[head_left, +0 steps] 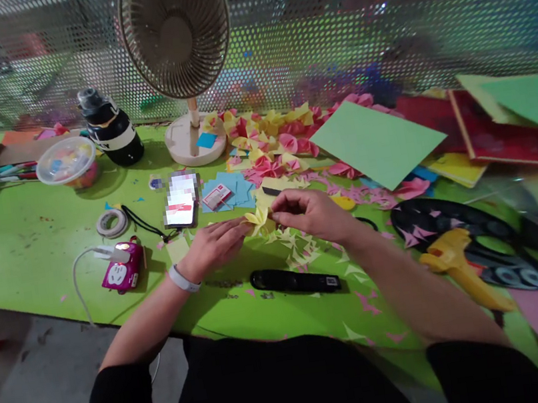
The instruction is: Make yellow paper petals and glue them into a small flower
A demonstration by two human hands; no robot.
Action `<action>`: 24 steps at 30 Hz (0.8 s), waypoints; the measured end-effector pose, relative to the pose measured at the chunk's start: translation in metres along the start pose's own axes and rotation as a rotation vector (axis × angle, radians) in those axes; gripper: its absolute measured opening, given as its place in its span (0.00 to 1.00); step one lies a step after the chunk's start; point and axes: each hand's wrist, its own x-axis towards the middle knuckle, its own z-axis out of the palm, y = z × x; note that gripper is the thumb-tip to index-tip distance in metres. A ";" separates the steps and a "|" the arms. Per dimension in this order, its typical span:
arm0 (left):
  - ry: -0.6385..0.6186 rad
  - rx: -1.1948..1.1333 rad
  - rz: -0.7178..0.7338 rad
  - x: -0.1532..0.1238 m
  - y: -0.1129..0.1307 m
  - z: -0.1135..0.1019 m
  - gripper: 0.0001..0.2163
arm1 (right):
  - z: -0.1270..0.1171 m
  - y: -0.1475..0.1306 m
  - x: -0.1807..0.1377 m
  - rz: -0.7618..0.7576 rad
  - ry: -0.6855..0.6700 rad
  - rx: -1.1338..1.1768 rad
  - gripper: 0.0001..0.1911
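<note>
A small folded yellow paper piece [257, 218] sits between both hands above the green table [13, 246]. My left hand [215, 244], with a white wristband, pinches its left side. My right hand [312, 214] pinches its right side with curled fingers. Below them lie yellow paper scraps [301, 250] and a black bar-shaped tool [295, 281]. Behind the hands lies a heap of folded pink and yellow paper shapes [275, 140].
A desk fan [181, 60] stands at the back, beside a black bottle [113, 132] and a clear lidded tub [67, 163]. A phone [181, 201], tape roll [111, 222], pink power strip [122, 268], blue squares [233, 190], green sheet [377, 142] and yellow glue gun [461, 267] lie around.
</note>
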 end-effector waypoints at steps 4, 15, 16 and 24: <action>0.189 -0.222 -0.148 0.006 0.002 -0.008 0.19 | -0.019 0.004 0.011 0.051 0.112 0.015 0.06; 0.455 -0.065 -0.300 0.007 -0.015 -0.017 0.14 | -0.087 0.019 0.111 0.210 0.814 0.103 0.04; 0.447 -0.053 -0.317 0.006 -0.016 -0.018 0.13 | -0.088 0.023 0.116 0.223 0.805 0.104 0.06; 0.375 0.007 -0.408 0.002 -0.021 -0.017 0.15 | -0.038 0.043 0.098 0.198 0.486 -0.017 0.11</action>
